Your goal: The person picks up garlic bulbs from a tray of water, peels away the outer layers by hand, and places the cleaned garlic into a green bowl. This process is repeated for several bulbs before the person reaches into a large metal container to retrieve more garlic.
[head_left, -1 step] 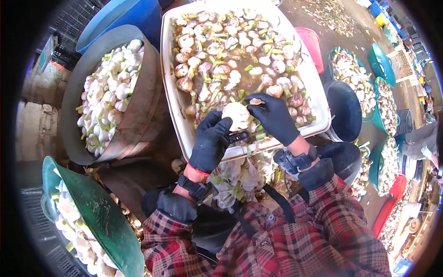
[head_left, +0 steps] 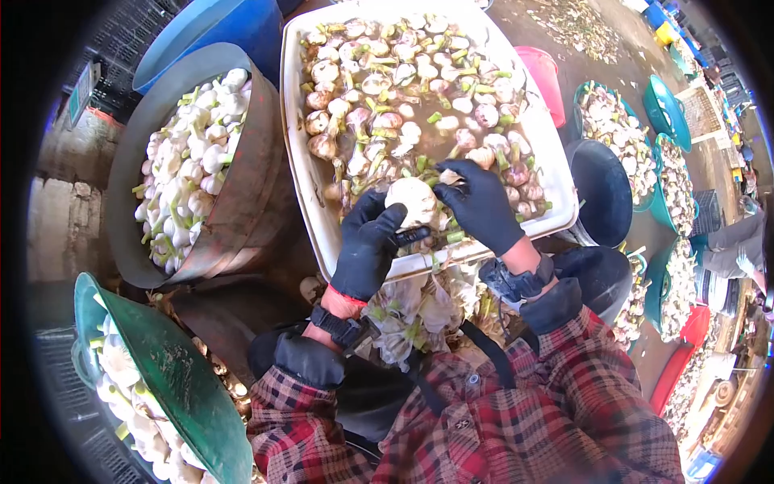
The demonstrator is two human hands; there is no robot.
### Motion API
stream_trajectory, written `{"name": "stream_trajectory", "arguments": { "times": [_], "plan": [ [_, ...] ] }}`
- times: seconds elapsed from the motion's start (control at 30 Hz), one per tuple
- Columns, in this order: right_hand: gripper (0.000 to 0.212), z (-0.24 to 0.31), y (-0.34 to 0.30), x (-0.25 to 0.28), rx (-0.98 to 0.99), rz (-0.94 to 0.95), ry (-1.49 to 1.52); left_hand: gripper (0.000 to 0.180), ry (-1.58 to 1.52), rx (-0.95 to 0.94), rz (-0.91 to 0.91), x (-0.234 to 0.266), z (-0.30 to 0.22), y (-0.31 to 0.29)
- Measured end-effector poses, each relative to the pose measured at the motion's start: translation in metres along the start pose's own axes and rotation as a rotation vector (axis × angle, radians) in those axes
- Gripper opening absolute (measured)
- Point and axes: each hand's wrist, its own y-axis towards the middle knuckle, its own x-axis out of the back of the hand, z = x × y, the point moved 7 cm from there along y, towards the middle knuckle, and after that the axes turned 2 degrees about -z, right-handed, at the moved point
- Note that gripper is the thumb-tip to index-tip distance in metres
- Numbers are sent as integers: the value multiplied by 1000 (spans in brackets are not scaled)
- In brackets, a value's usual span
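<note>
Over the near rim of a white tub (head_left: 300, 189) of murky water, my left hand (head_left: 364, 250), in a black glove, holds a large whitish garlic bulb (head_left: 412, 200). Its fingers and thumb curl around the bulb's left and lower side. My gloved right hand (head_left: 481, 206) is just to the right of the bulb. Thumb and forefinger close on a small pale flake that looks like garlic skin (head_left: 451, 177). Many garlic bulbs (head_left: 387, 123) with short green stems float or lie in the tub beyond my hands.
At the left stands a dark round tub (head_left: 262, 161) heaped with white garlic, with a tilted green basket (head_left: 173, 387) nearer me. A black bucket (head_left: 601, 194) adjoins the tub's right side. Further right are several green baskets of garlic (head_left: 621, 133) and a person's gloved hand (head_left: 750, 264). Loose peelings (head_left: 419, 310) lie below my hands.
The garlic bulb has shifted slightly left in my left hand. My right fingertips have closed a little, and less of the flake shows between them.
</note>
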Motion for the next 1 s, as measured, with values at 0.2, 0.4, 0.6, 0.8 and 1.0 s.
{"name": "stream_trajectory", "arguments": {
  "times": [0.2, 0.4, 0.6, 0.8, 1.0],
  "plan": [
    [25, 46, -17, 2, 172, -104, -84, 32, 344, -190, -241, 12, -10, -4],
    [12, 56, -25, -14, 299, -115, -367, 35, 730, -454, -321, 12, -16, -9],
    [8, 52, -29, -17, 300, -130, -430, 37, 948, -552, -297, 10, -12, -10],
    [10, 42, -25, -19, 227, -94, -425, 38, 1093, -574, -257, 7, -11, -11],
    [11, 6, -23, -6, 39, -90, -134, 31, 713, -342, -111, 12, -14, -5]
  ]
}}
